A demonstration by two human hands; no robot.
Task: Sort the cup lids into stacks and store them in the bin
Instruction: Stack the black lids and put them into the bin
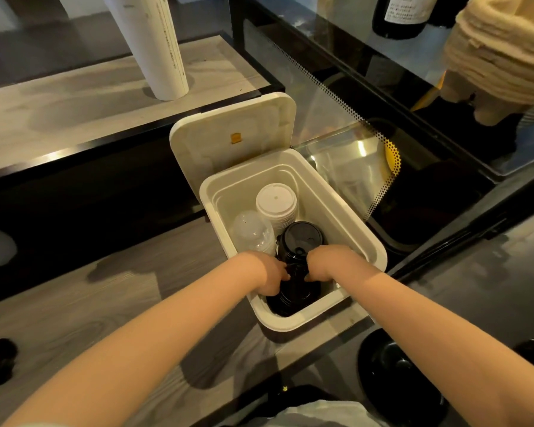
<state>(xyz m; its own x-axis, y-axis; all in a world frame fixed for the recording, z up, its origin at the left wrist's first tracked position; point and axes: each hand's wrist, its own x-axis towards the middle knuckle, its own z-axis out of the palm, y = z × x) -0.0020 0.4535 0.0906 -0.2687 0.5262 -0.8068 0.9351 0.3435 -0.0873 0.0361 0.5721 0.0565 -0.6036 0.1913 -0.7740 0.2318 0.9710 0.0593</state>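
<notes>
We are reaching into the white bin [293,318]: left hand [270,277] and right hand [327,263] are gripping a black lid stack [293,291] at its near end, fingertips hidden. Behind are sitting another black stack [301,238], white lids [276,200] and hazy clear lids [252,229].

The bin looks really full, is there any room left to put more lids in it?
The bin is crowded: clear lids, white lids, black lids and both hands fill it. A bare strip remains beyond the white lids, by the far wall. Outside, the wooden counter left of the bin is free.
</notes>
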